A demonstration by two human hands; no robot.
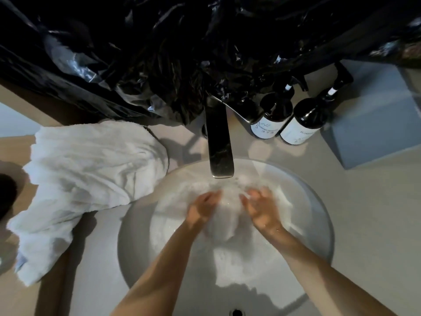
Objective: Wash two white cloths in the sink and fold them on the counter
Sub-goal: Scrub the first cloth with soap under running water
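A: Where is the cloth being washed?

B: A wet white cloth [224, 215] is seen bunched in the round white basin sink [319, 201], directly under the flat dark metal faucet [219, 142] at twelve o'clock of the bowl.

A: And the hands?

B: The cloth is gripped from both sides. The left hand [202, 208] is curled onto it at nine o'clock, the right hand [262, 208] at three o'clock; motion blur hides the fingertips.

A: The second cloth?

B: A crumpled white towel-like cloth [79, 179] is spread on the beige counter [376, 213] at nine o'clock of the sink, one corner touching its rim.

A: Anything else?

B: Two dark pump bottles with white labels [287, 119] are placed at one o'clock, beside a grey box [373, 124]. Crinkled black plastic sheeting [182, 53] is draped behind the faucet.
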